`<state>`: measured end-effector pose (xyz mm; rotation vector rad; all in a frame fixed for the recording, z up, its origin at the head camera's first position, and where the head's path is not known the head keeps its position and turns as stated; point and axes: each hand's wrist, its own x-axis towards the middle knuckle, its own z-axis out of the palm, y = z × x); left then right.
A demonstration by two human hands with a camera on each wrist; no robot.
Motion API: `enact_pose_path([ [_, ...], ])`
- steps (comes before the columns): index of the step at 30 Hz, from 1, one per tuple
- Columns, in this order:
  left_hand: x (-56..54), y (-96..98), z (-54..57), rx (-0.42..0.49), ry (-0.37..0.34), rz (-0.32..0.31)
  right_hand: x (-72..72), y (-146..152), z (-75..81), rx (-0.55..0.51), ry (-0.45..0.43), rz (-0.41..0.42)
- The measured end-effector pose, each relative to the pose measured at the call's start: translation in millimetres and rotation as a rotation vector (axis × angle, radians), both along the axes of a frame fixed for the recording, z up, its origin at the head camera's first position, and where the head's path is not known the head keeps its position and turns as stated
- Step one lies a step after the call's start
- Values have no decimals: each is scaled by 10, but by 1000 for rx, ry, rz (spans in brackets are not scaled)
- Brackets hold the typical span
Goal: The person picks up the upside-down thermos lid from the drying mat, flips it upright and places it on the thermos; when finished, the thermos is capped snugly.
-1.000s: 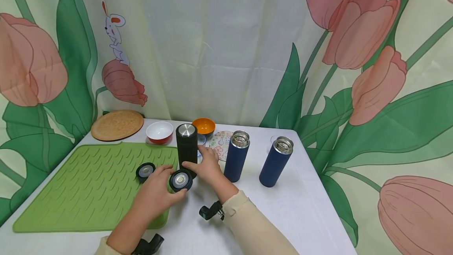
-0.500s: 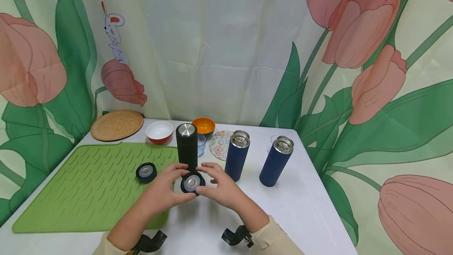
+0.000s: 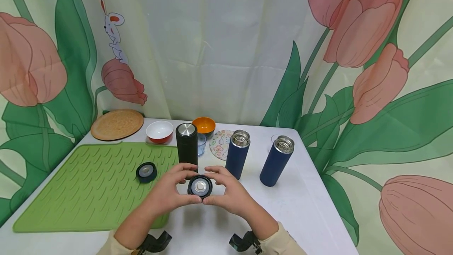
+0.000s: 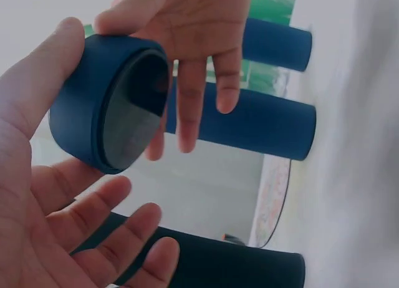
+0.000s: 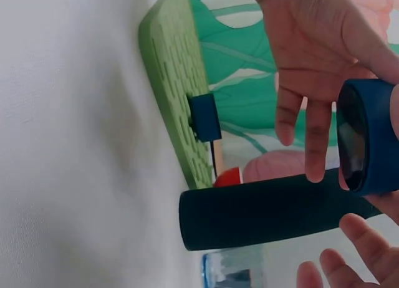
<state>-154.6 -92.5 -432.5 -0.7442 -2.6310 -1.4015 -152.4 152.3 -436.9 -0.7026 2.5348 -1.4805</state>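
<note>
A dark blue bottle lid is held in the air between both hands, its grey-and-silver underside facing the head camera. My left hand pinches its left side between thumb and fingers; the right hand pinches the opposite side. In the left wrist view the lid shows a glossy top face. Just behind the hands stands a black bottle with a silver-topped cap, its base partly hidden. Two blue bottles, one nearer and one farther right, stand upright with bare steel mouths.
Another dark lid lies underside up on the green mat. Along the back are a round wooden board, a red-and-white bowl, an orange bowl, a clear glass and a floral disc.
My right hand has left the black bottle and taken hold of the lid's right side. The left hand has carried the lid rightward, in front of the bottle.
</note>
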Motion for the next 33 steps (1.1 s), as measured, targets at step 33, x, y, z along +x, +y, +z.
enact_pose_path([
  [33, 29, 88, 39, 205, -228, 28, 146, 79, -24, 86, 567, -113],
])
